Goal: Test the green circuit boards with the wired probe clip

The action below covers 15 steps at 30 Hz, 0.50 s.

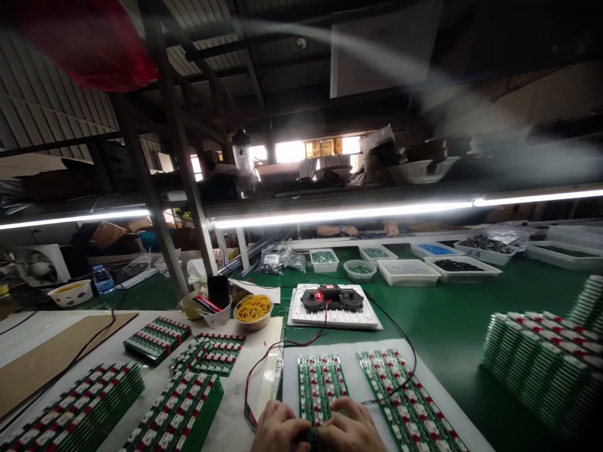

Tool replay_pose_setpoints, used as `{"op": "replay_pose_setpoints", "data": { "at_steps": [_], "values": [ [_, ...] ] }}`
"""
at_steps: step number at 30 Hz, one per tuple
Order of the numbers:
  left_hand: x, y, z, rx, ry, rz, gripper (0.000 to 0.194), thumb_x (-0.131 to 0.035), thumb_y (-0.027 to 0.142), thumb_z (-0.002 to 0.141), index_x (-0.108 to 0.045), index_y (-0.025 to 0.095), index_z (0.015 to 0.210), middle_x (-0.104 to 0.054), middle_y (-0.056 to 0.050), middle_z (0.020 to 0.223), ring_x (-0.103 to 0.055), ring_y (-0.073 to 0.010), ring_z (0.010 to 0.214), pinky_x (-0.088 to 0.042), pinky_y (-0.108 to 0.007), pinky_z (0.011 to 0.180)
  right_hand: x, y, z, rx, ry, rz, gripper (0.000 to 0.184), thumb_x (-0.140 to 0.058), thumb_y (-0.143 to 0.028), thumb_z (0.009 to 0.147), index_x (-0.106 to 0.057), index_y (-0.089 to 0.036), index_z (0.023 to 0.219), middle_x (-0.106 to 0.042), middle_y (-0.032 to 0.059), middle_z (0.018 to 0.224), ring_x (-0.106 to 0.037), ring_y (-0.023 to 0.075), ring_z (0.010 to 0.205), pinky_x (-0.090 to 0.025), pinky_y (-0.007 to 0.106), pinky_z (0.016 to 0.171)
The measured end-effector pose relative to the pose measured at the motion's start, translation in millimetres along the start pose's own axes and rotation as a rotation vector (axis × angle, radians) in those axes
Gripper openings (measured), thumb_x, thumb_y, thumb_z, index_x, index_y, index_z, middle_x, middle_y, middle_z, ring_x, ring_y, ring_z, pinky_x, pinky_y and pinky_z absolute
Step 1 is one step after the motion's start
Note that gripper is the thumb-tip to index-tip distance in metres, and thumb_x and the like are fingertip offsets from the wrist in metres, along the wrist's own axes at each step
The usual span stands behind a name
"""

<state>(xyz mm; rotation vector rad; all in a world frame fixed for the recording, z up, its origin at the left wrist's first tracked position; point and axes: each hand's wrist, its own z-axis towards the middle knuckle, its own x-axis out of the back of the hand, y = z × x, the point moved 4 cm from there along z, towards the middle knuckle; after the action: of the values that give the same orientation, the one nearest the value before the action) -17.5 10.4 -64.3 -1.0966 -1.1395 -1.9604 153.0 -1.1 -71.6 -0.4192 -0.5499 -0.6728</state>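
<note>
My left hand (279,427) and my right hand (352,428) are close together at the bottom edge of the head view. Their fingers are curled around a small dark thing (313,434), mostly hidden, whose kind I cannot make out. Just beyond them lies a green circuit board panel (322,380) with white and red parts, its near end covered by my hands. My right fingers overlap its near right part; whether they touch it I cannot tell. A second circuit board panel (405,402) lies to the right, with a thin black cable across it.
Stacks of boards (181,414) stand left, with a tall board stack (537,351) at right. A black device with red digits (332,298) sits ahead on a white pad. Rubber bands fill a bowl (254,311). Parts trays (409,272) line the back, where another person's hands (348,231) show.
</note>
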Motion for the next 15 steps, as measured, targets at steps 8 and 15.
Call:
{"op": "replay_pose_setpoints", "data": {
  "at_steps": [8, 15],
  "values": [
    [10.7, 14, -2, -0.023, 0.012, 0.091, 0.029, -0.069, 0.009, 0.062, -0.074, 0.021, 0.089, -0.061, -0.006, 0.082, -0.052, -0.0252, 0.089, -0.043, -0.038, 0.082, 6, -2, 4, -0.042, -0.073, 0.024, 0.009, -0.070, -0.023, 0.081, -0.063, -0.026, 0.077, -0.061, -0.0055, 0.064, -0.053, 0.0177, 0.085, -0.035, 0.028, 0.078],
    [38.7, 21, 16, 0.030, -0.102, -0.156, 0.029, -0.059, 0.010, 0.077, -0.073, 0.023, 0.098, -0.063, -0.006, 0.089, -0.051, -0.0243, 0.095, -0.043, -0.036, 0.085, 14, 2, 32, -0.150, -0.259, 0.088, 0.022, -0.063, -0.004, 0.078, -0.066, -0.026, 0.075, -0.064, -0.0044, 0.067, -0.056, 0.0192, 0.090, -0.041, 0.028, 0.083]
  ]
}}
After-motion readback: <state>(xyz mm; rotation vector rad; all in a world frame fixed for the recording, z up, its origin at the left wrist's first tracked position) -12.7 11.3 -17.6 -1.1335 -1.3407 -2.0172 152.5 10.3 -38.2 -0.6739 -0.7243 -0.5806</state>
